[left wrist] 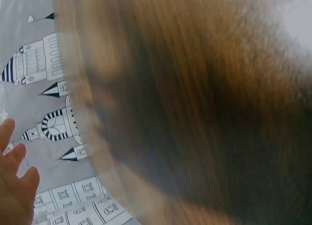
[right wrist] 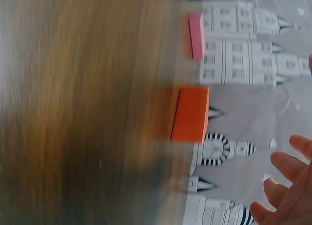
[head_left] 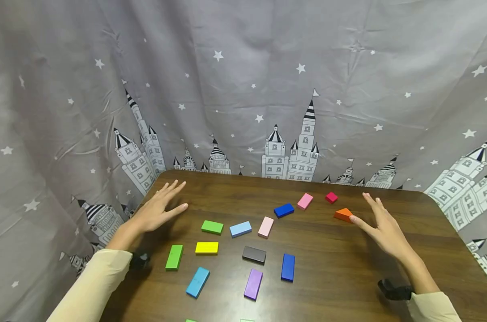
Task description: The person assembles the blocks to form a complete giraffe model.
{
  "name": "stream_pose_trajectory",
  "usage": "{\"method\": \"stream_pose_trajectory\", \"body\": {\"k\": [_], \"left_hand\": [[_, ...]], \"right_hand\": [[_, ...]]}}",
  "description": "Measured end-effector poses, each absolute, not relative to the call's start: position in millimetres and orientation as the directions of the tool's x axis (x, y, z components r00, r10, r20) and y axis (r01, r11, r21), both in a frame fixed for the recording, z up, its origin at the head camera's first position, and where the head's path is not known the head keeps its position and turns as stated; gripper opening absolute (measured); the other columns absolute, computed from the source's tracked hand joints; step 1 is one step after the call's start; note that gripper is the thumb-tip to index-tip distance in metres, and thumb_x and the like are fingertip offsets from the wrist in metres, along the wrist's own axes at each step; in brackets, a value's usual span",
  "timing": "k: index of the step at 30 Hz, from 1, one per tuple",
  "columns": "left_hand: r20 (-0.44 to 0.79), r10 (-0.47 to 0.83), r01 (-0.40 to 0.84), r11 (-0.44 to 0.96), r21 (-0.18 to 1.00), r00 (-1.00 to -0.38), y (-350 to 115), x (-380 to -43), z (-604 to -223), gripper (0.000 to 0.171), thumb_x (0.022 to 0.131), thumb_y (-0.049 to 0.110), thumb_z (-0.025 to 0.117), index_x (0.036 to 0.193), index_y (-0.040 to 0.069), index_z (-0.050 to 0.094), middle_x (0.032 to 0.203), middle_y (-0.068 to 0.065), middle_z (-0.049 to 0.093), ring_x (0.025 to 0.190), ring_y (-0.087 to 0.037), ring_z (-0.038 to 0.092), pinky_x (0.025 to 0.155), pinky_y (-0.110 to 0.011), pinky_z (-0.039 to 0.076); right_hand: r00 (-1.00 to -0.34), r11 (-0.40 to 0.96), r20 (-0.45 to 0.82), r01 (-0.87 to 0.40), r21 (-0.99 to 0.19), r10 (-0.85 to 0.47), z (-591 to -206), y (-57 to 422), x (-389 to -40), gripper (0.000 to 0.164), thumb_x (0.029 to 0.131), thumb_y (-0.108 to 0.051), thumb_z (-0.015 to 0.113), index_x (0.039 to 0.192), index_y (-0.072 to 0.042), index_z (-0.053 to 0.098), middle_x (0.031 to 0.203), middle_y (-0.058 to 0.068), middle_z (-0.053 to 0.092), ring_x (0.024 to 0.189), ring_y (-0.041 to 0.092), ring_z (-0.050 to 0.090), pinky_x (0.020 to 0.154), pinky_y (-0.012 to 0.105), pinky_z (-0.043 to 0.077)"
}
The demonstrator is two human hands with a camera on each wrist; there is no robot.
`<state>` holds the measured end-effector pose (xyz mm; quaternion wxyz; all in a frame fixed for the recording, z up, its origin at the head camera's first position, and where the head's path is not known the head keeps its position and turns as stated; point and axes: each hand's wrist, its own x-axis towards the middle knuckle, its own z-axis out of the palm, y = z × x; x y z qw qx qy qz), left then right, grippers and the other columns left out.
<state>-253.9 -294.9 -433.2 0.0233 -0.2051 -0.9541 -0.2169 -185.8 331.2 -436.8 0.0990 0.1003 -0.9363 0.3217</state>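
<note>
In the head view my left hand (head_left: 156, 211) hovers over the far left of the table, fingers spread and holding nothing. My right hand (head_left: 382, 228) is over the right side, fingers extended, its thumb tip overlapping an orange triangular block (head_left: 343, 214). The right wrist view shows that orange block (right wrist: 191, 114) on the table, with the fingers (right wrist: 288, 167) apart from it. Beyond it sits a small red block (head_left: 331, 197). A green block (head_left: 212, 227) is nearest the left hand, and the left wrist view has only fingers (left wrist: 17, 157) and bare wood.
Flat blocks lie scattered on the brown table (head_left: 328, 295): yellow (head_left: 207, 248), black (head_left: 254, 255), purple (head_left: 253, 284), dark blue (head_left: 288, 267), pink (head_left: 305, 201) and several others. A grey curtain (head_left: 227, 89) printed with castles hangs behind the table's far edge.
</note>
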Motion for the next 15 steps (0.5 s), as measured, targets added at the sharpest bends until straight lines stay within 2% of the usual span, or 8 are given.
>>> {"method": "stream_pose_trajectory", "body": {"k": [7,10,15], "left_hand": [[0.151,0.439,0.459,0.775,0.435,-0.885,-285,-250,-436,0.069,0.101,0.045,0.054,0.159,0.019,0.028,0.162,-0.017,0.02,0.147,-0.046,0.014,0.112,-0.069,0.014],[0.158,0.465,0.481,0.743,0.465,-0.871,-282,-248,-438,0.067,0.101,0.041,0.056,0.158,0.015,0.031,0.161,-0.018,0.025,0.146,-0.047,0.017,0.112,-0.069,0.015],[0.147,0.5,0.495,0.691,0.526,-0.854,-277,-247,-442,0.066,0.101,0.038,0.059,0.157,0.016,0.033,0.16,-0.016,0.028,0.145,-0.046,0.019,0.112,-0.069,0.014]], "right_hand": [[-0.968,0.707,0.207,-0.245,-0.664,-0.142,-433,304,-181,0.078,0.097,-0.037,0.066,0.16,-0.022,0.023,0.162,0.018,0.021,0.147,0.044,0.014,0.099,0.08,0.021],[-0.966,0.697,0.211,-0.253,-0.671,-0.148,-433,292,-180,0.076,0.095,-0.037,0.068,0.158,-0.021,0.029,0.16,0.019,0.027,0.144,0.047,0.022,0.099,0.078,0.024],[-0.957,0.655,0.241,-0.286,-0.699,-0.161,-432,271,-177,0.068,0.095,-0.033,0.07,0.154,-0.017,0.039,0.153,0.02,0.04,0.133,0.048,0.041,0.1,0.071,0.034]]}}
